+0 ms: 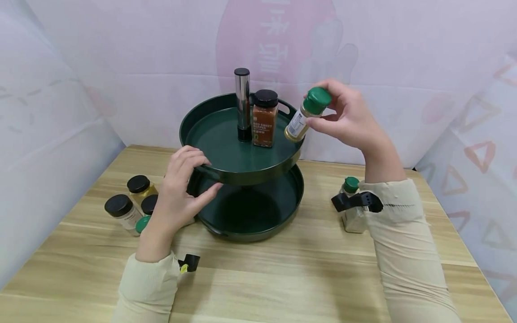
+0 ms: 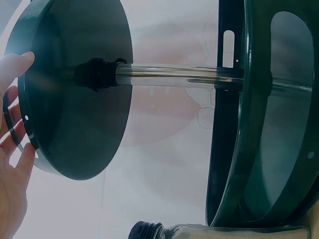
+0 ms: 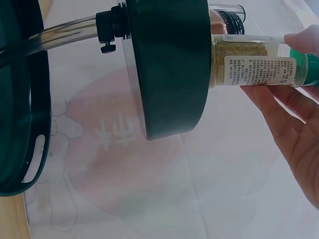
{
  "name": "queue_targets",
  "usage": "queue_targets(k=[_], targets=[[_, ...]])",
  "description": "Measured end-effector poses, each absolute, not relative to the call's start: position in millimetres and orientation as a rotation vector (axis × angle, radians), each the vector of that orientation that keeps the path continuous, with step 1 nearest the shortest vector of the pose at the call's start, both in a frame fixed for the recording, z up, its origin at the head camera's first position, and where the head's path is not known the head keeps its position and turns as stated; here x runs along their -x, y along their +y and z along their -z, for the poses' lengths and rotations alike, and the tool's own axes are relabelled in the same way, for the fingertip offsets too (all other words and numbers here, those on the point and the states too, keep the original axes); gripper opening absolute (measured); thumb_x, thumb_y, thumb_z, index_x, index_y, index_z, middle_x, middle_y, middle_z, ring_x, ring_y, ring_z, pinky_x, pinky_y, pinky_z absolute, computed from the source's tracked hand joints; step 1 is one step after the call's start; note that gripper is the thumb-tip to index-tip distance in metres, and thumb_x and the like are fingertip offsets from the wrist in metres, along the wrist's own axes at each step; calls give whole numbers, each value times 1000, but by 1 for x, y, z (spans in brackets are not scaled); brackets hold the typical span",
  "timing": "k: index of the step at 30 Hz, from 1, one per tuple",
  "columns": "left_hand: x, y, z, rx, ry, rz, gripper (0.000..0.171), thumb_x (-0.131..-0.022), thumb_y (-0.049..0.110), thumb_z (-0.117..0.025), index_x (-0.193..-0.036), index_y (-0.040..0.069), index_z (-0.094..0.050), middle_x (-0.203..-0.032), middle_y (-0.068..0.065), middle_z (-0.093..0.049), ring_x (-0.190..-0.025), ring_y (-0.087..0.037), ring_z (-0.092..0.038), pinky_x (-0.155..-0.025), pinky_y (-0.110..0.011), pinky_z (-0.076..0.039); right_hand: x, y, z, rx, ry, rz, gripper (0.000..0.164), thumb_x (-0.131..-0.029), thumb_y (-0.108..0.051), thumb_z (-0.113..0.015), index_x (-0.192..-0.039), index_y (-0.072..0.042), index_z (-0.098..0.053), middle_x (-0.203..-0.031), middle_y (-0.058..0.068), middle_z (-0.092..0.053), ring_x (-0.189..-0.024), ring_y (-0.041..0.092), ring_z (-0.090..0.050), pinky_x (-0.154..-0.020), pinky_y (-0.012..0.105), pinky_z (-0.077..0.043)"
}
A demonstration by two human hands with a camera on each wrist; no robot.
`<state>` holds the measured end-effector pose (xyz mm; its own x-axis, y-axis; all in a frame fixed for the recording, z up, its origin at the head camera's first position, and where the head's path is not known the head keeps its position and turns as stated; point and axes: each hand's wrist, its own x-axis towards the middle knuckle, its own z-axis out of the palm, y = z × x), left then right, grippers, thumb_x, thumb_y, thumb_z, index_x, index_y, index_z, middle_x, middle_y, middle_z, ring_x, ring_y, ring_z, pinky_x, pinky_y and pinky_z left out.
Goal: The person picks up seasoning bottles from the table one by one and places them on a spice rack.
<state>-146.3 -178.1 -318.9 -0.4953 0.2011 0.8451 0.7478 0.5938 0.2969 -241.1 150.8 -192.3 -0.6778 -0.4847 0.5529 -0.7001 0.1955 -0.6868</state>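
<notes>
A green two-tier round rack stands on the table, its upper tray above its lower tray. My right hand grips a green-capped spice jar, tilted over the upper tray's right side. In the right wrist view that jar shows yellowish contents and a white label. A red sweet pepper jar with a black cap stands on the upper tray beside the chrome centre post. My left hand holds the upper tray's front-left rim, fingers over the edge and thumb below.
Left of the rack, several jars are grouped on the wooden table, among them a black-capped one, partly behind my left hand. Another green-capped jar stands at right, partly covered by the wrist camera strap. A printed white cloth hangs behind.
</notes>
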Motion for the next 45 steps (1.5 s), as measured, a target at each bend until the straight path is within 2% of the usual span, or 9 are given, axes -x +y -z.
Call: queue_targets(k=[19,30,45], targets=[[145,-178,320,741,-2015,856,51,-95,45,-63,-113,-3,-60,-119,-21,-60,-124,-39,-46,-118,-34,-30,253,145,205,-1090,-2362,-1392,38,-85,0,-71,-120,1,-58,-100,-1,-59,-88,17,-63,-75,18,-59],[147,-178,323,734,-2020,860,51,-95,46,-63,-114,-2,-60,-121,-20,-60,-126,-38,-46,-119,-33,-30,260,141,210,-1078,-2439,-1366,33,-86,-4,-71,-117,-2,-58,-96,0,-58,-88,17,-62,-72,18,-57],[147,-178,322,733,-2016,861,51,-94,46,-63,-114,-2,-60,-121,-21,-60,-126,-38,-46,-119,-31,-30,262,138,213,-1122,-2477,-1314,29,-87,-4,-69,-113,-2,-58,-96,3,-60,-89,15,-64,-75,20,-58]])
